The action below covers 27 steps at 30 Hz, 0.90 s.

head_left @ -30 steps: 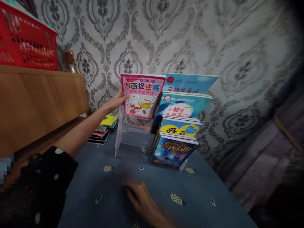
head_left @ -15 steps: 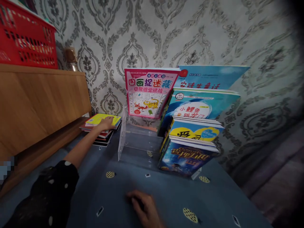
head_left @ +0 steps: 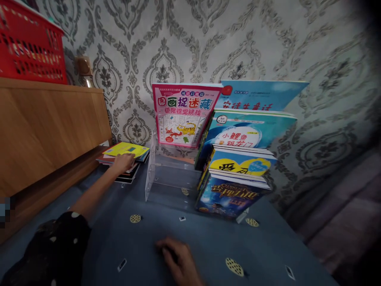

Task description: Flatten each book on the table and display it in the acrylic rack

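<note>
My left hand (head_left: 124,162) is at the near edge of a yellow book (head_left: 131,149), which lies flat on top of a small stack of books (head_left: 128,178). Its fingers are bent over that edge, while the thumb is hidden. Close to me, my right hand (head_left: 180,258) rests low over the blue patterned cloth (head_left: 143,246), loosely curled, a gap showing between thumb and forefinger and nothing visible in it. Between the stack and the upright books stands a clear plastic rack (head_left: 150,171) with stepped tiers.
The rack bears a pink book (head_left: 184,115) at the back left. On its right are a light blue book (head_left: 262,95), a teal book (head_left: 268,129), blue-and-yellow books (head_left: 244,161) and a dark blue book (head_left: 229,198). A wooden cabinet (head_left: 53,127) with a red basket (head_left: 32,47) stands left.
My left hand has drawn back from the top of the yellow book to its near edge, and its fingers have bent. My right hand stays nearly in place. The view has shifted slightly.
</note>
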### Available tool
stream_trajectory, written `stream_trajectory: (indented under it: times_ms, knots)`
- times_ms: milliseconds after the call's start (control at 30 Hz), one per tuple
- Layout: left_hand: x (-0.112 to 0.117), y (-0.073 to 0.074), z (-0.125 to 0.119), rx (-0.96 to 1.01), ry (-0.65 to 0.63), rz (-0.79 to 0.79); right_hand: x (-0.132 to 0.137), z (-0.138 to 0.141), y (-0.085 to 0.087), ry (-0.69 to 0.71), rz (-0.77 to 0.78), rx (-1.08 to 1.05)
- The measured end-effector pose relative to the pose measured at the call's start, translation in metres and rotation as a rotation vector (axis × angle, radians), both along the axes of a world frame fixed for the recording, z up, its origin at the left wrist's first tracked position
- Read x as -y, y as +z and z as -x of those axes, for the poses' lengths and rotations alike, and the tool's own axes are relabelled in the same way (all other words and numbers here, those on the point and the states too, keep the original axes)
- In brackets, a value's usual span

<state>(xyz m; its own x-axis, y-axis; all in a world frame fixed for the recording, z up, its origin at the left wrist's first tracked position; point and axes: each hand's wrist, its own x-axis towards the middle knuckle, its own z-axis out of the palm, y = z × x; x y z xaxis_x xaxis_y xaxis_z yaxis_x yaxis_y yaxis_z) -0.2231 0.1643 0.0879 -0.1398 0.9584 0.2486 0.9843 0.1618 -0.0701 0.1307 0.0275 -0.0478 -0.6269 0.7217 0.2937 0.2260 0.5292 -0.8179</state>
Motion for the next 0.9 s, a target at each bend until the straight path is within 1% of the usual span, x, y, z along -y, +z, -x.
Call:
stream_trajectory:
  times_ms: [133, 200, 233, 267, 333, 400, 467, 533, 567, 600, 633, 667, 733, 767, 800, 867, 900]
  knots:
    - [0.052, 0.002, 0.011, -0.031, -0.041, -0.005, -0.002, 0.001, 0.007, 0.036, 0.021, -0.005]
    - [0.083, -0.002, 0.018, -0.041, -0.066, -0.005, -0.002, 0.002, 0.007, 0.044, 0.030, -0.018]
    - [0.100, -0.006, 0.021, -0.043, -0.087, -0.003, -0.002, 0.002, 0.007, 0.039, 0.033, -0.027]
    - [0.119, -0.011, 0.023, -0.042, -0.135, -0.018, -0.002, 0.002, 0.008, 0.029, 0.038, -0.034]
    - [0.162, -0.026, 0.021, -0.045, -0.216, -0.029, -0.001, 0.003, 0.011, 0.001, 0.063, -0.045]
    - [0.210, -0.041, 0.008, -0.056, -0.294, -0.033, 0.001, 0.003, 0.019, -0.024, 0.103, -0.053]
    - [0.258, -0.053, -0.013, -0.056, -0.362, -0.029, 0.003, 0.004, 0.028, -0.043, 0.138, -0.055]
    - [0.297, -0.058, -0.037, 0.011, -0.460, 0.061, 0.004, 0.004, 0.037, -0.048, 0.157, -0.048]
    - [0.310, -0.059, -0.047, 0.065, -0.517, 0.110, 0.004, 0.005, 0.041, -0.049, 0.161, -0.042]
    - [0.318, -0.060, -0.053, 0.107, -0.531, 0.159, 0.004, 0.005, 0.043, -0.048, 0.159, -0.036]
    - [0.321, -0.060, -0.055, 0.138, -0.506, 0.189, 0.005, 0.006, 0.044, -0.045, 0.152, -0.031]
    - [0.320, -0.062, -0.054, 0.154, -0.443, 0.193, 0.006, 0.006, 0.045, -0.040, 0.140, -0.029]
    - [0.312, -0.068, -0.043, 0.143, -0.231, 0.170, 0.008, 0.006, 0.046, -0.030, 0.098, -0.038]
    - [0.307, -0.073, -0.036, 0.122, -0.093, 0.124, 0.010, 0.006, 0.046, -0.019, 0.072, -0.042]
    - [0.303, -0.078, -0.028, 0.108, 0.004, 0.089, 0.012, 0.005, 0.046, -0.007, 0.044, -0.044]
    - [0.298, -0.088, -0.018, 0.097, 0.081, 0.026, 0.017, 0.002, 0.047, 0.023, -0.008, -0.039]
    - [0.298, -0.092, -0.015, 0.099, 0.086, -0.003, 0.019, 0.001, 0.047, 0.043, -0.029, -0.029]
